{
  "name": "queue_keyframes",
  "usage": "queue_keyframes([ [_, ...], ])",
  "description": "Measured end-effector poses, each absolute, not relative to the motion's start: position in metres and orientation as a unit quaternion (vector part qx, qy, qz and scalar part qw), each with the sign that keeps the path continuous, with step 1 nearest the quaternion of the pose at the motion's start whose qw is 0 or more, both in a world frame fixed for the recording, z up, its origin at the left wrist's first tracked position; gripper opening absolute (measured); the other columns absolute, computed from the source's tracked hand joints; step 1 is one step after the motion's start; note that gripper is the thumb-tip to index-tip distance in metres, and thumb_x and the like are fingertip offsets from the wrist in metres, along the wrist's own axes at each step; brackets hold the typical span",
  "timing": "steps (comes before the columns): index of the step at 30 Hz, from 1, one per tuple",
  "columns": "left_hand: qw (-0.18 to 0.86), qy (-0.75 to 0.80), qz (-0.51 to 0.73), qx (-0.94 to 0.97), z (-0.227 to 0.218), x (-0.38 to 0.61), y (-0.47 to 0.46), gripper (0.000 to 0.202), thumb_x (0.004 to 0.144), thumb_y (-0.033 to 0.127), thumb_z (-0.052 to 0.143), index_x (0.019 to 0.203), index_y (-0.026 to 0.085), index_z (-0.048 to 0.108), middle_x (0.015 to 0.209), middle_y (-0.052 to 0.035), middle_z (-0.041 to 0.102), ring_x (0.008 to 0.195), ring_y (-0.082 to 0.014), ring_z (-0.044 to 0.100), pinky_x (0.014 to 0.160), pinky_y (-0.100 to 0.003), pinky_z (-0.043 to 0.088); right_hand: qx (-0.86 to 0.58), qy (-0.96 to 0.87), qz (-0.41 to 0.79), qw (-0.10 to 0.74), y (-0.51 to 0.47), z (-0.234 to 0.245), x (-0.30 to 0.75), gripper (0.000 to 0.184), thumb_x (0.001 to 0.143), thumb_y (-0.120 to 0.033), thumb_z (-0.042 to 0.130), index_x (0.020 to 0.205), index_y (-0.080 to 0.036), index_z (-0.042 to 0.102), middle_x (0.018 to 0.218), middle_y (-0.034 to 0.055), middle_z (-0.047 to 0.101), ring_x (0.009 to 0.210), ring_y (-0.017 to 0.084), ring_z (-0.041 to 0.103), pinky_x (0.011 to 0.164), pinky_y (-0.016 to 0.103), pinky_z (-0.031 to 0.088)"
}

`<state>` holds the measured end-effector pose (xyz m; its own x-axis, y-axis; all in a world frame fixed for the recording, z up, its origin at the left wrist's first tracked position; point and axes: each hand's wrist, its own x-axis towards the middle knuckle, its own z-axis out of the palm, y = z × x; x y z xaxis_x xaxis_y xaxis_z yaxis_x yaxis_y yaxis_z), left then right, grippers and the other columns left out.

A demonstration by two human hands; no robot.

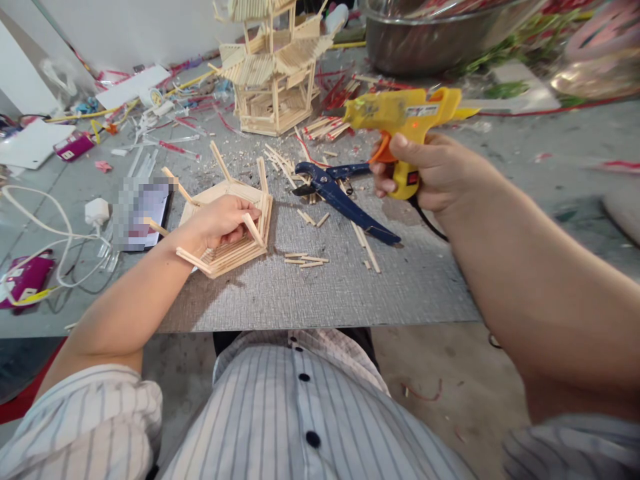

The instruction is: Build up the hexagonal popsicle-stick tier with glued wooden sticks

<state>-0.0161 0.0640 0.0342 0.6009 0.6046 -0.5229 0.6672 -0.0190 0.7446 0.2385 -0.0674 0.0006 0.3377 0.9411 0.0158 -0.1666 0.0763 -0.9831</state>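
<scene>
A yellow hot glue gun (400, 112) is raised over the right side of the table, its nozzle pointing left. My right hand (425, 167) is wrapped around its handle, with fingers by the orange trigger. My left hand (227, 220) reaches into a hexagonal frame of stacked wooden sticks (235, 261) that has short posts standing at its corners. Its fingers are curled together at the frame's right inner side; what they pinch, if anything, is hidden. Between the hands lies a blue-handled cutter (345, 203), with short cut sticks (306, 260) in front of it.
Behind the frame stands a tiered stick pagoda (273, 73). A large metal basin (425, 40) is at the back right. At left lie a phone (150, 213), a white charger (97, 212) with its cable and a purple box (27, 277). Red-tipped sticks (327, 127) and scraps are scattered around.
</scene>
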Motion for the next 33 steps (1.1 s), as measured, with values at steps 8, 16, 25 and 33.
queue_keyframes([
  [8,0.538,0.449,-0.032,0.713,0.0358,-0.0155,0.0621,0.04,0.089,0.012,0.043,0.049,0.014,0.047,0.034,0.0004,0.049,0.024,-0.0007,0.029,0.031,-0.018,0.013,-0.514,-0.38,0.441,0.63,-0.0675,-0.0007,0.2399,0.047,0.049,-0.054,0.083,0.07,-0.02,0.057,0.059,-0.0032,0.055,0.042,0.007,0.044,0.045,0.029,0.043],
  [16,0.538,0.447,-0.029,0.714,0.035,-0.0164,0.0633,0.039,0.088,0.012,0.044,0.05,0.013,0.048,0.034,0.0002,0.049,0.023,-0.0011,0.031,0.03,-0.018,0.012,-0.518,-0.368,0.441,0.634,-0.0685,0.0029,0.2362,0.051,0.043,-0.054,0.085,0.068,-0.02,0.058,0.058,-0.0033,0.055,0.04,0.007,0.045,0.044,0.028,0.043],
  [25,0.54,0.448,-0.031,0.712,0.0338,-0.0164,0.0642,0.04,0.089,0.013,0.044,0.049,0.013,0.048,0.035,-0.0001,0.05,0.023,-0.0007,0.03,0.03,-0.017,0.013,-0.513,-0.379,0.442,0.631,-0.0679,0.0009,0.2389,0.048,0.048,-0.053,0.084,0.069,-0.019,0.057,0.058,-0.0031,0.055,0.04,0.007,0.045,0.044,0.028,0.043],
  [33,0.541,0.452,-0.03,0.709,0.0346,-0.0151,0.0632,0.039,0.089,0.012,0.044,0.049,0.014,0.047,0.035,0.0006,0.048,0.023,-0.0008,0.03,0.031,-0.017,0.013,-0.518,-0.363,0.447,0.632,-0.0682,0.0024,0.2364,0.052,0.039,-0.053,0.087,0.068,-0.021,0.058,0.057,-0.0041,0.056,0.041,0.007,0.045,0.044,0.028,0.043],
])
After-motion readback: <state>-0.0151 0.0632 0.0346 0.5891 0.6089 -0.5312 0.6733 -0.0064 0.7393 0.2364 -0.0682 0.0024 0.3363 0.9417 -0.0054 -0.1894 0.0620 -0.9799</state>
